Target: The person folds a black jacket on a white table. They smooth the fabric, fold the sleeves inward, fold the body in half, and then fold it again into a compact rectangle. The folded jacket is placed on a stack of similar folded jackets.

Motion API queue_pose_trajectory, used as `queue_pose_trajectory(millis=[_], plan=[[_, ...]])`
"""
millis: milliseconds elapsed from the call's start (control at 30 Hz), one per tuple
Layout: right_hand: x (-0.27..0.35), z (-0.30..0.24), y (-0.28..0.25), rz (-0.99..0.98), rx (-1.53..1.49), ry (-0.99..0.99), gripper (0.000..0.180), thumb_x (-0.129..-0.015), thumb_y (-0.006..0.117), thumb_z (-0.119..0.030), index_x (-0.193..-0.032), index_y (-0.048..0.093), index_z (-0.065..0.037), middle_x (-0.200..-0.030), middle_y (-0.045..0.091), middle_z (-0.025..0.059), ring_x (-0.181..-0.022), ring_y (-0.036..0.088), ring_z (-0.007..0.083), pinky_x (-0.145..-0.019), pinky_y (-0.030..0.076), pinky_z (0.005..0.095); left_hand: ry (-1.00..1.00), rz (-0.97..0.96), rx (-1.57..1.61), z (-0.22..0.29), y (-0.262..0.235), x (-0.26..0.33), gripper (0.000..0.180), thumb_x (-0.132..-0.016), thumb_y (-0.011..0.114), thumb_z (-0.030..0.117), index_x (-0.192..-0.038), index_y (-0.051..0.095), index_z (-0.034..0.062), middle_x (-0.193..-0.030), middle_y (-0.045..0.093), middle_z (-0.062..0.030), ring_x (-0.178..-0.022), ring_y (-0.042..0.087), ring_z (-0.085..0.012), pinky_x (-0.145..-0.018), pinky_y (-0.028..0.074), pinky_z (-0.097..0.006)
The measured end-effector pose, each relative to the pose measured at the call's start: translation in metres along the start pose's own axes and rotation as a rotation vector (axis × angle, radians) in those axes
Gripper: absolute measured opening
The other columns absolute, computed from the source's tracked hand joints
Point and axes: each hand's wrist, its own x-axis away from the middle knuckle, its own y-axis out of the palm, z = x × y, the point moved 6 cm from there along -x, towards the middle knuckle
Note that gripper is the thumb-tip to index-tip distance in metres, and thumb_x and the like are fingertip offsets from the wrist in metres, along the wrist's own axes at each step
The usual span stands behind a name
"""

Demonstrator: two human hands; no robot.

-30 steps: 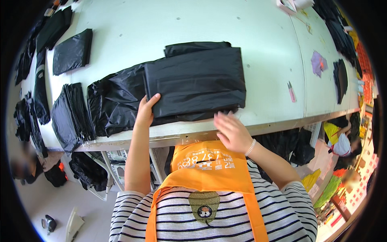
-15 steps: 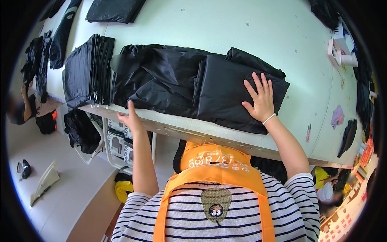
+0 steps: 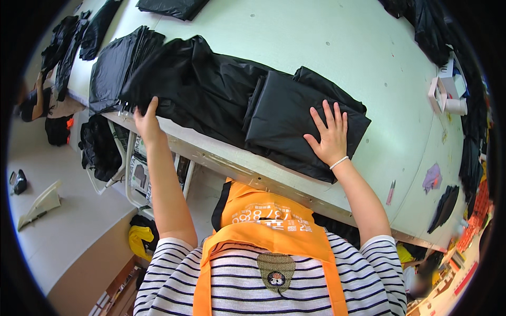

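Observation:
A long piece of thin, slightly shiny black cloth (image 3: pixel 211 95) lies along the table's near edge; I cannot tell if it is a garment. Its right part is a flat folded panel (image 3: pixel 279 113). My right hand (image 3: pixel 331 134) rests on that panel, palm down with fingers spread. At the cloth's left end, my left hand (image 3: pixel 148 125) grips the near corner, thumb on top and the other fingers mostly hidden. That end is raised and bunched, partly covering a stack of folded black pieces (image 3: pixel 113 71) beside it.
The pale table (image 3: pixel 316 37) bears another black bundle (image 3: pixel 174 6) at the far side. To the right are a pink-handled tool (image 3: pixel 390 193), a purple scrap (image 3: pixel 432 178) and a white holder (image 3: pixel 448 97). A white-framed rack (image 3: pixel 126 168) stands below the left edge. Another person (image 3: pixel 39 102) is at far left.
My left hand has closed on the cloth's left end and drawn it up and leftward over the stack's edge. My right hand stays flat on the folded panel. The whole view has shifted slightly.

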Motion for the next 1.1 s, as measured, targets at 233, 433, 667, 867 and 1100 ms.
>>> queue_pose_trajectory(millis=[233, 433, 667, 867, 1100], plan=[[0.004, 0.0, -0.002, 0.03, -0.017, -0.047, 0.064, -0.085, 0.059, -0.051, -0.141, 0.044, -0.023, -0.153, 0.03, 0.0107, -0.141, 0.024, 0.0312, -0.113, 0.012, 0.0532, 0.304, -0.951, -0.51, 0.01, 0.155, 0.1, 0.042, -0.085, 0.055, -0.007, -0.123, 0.061, 0.0099, -0.106, 0.066, -0.0017, -0.077, 0.058, -0.0082, -0.068, 0.047, -0.02], [0.001, 0.0, -0.005, 0.014, -0.034, -0.04, 0.061, -0.086, 0.056, -0.052, -0.138, 0.048, -0.022, -0.15, 0.034, 0.0115, -0.139, 0.029, 0.032, -0.113, 0.014, 0.0532, 0.553, -1.505, -0.688, -0.052, 0.239, 0.115, 0.047, -0.075, 0.051, -0.011, -0.118, 0.061, 0.0068, -0.114, 0.058, -0.0133, -0.102, 0.058, -0.0314, -0.088, 0.047, -0.035], [0.001, 0.005, 0.0, 0.009, -0.057, -0.013, 0.059, -0.088, 0.052, -0.055, -0.136, 0.051, -0.021, -0.149, 0.037, 0.012, -0.138, 0.031, 0.0324, -0.113, 0.014, 0.0518, 0.761, -1.647, -0.689, -0.058, 0.258, 0.099, 0.015, -0.077, 0.065, 0.005, -0.09, 0.07, 0.0014, -0.085, 0.066, -0.0114, -0.079, 0.064, -0.0294, -0.071, 0.052, -0.034], [0.0, 0.006, 0.003, -0.009, -0.068, 0.0, 0.058, -0.09, 0.048, -0.057, -0.134, 0.053, -0.02, -0.147, 0.039, 0.0131, -0.137, 0.032, 0.0327, -0.113, 0.013, 0.0502, -0.358, -1.481, -0.334, -0.089, 0.258, 0.081, 0.02, -0.094, 0.057, 0.014, -0.088, 0.069, 0.0, -0.093, 0.071, -0.0112, -0.062, 0.055, -0.0078, -0.058, 0.045, -0.021], [0.001, 0.009, 0.008, 0.009, -0.066, 0.001, 0.058, -0.091, 0.045, -0.058, -0.133, 0.053, -0.02, -0.146, 0.041, 0.0134, -0.136, 0.034, 0.0323, -0.114, 0.012, 0.0492, -0.852, -1.284, -0.19, -0.107, 0.253, 0.097, 0.016, -0.097, 0.051, 0.014, -0.085, 0.054, 0.0044, -0.072, 0.053, -0.0027, -0.052, 0.035, -0.0047, -0.047, 0.026, -0.018]])
